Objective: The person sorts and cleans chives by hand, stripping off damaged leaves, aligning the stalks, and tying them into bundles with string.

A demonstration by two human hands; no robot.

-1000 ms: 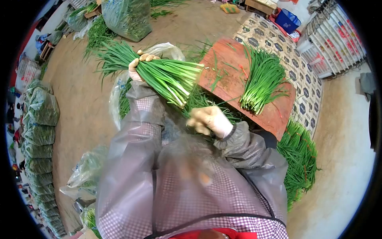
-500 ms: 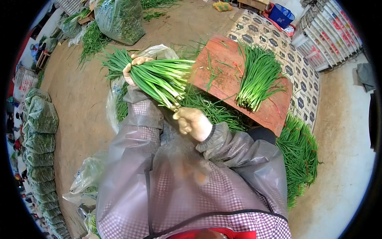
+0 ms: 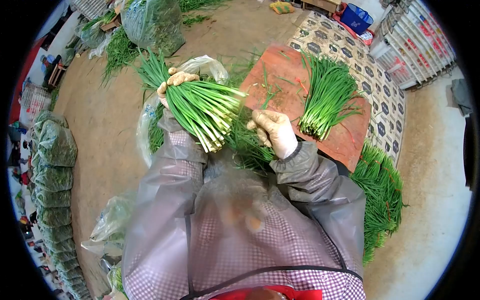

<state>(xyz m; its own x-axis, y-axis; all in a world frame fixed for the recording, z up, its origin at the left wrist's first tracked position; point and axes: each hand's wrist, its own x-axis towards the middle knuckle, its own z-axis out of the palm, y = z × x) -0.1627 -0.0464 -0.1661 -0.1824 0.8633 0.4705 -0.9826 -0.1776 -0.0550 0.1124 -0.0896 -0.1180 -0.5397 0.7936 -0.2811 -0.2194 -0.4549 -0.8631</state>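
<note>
My gloved left hand (image 3: 177,81) is wrapped round a bunch of long green stalks (image 3: 205,107), whose pale cut ends point right and toward me. To the right of those ends, my gloved right hand (image 3: 272,130) is raised with its fingers curled together; whether anything small is between them I cannot make out. It is near the left edge of a reddish board (image 3: 287,65). Another bunch of green stalks (image 3: 327,97) lies on the board, with a red tie beside it. Loose greens (image 3: 250,147) lie below my right hand.
Filled clear bags (image 3: 55,145) stand in a row at far left. A large bag of greens (image 3: 152,25) is at the back. Tied bundles (image 3: 377,195) are piled right of the board. A blue basket (image 3: 356,19) and white rack (image 3: 412,47) stand at back right.
My right hand moved in to the stalk ends, then up and right, away from them. My left hand keeps hold of the bunch, which has tilted with its cut ends lower.
</note>
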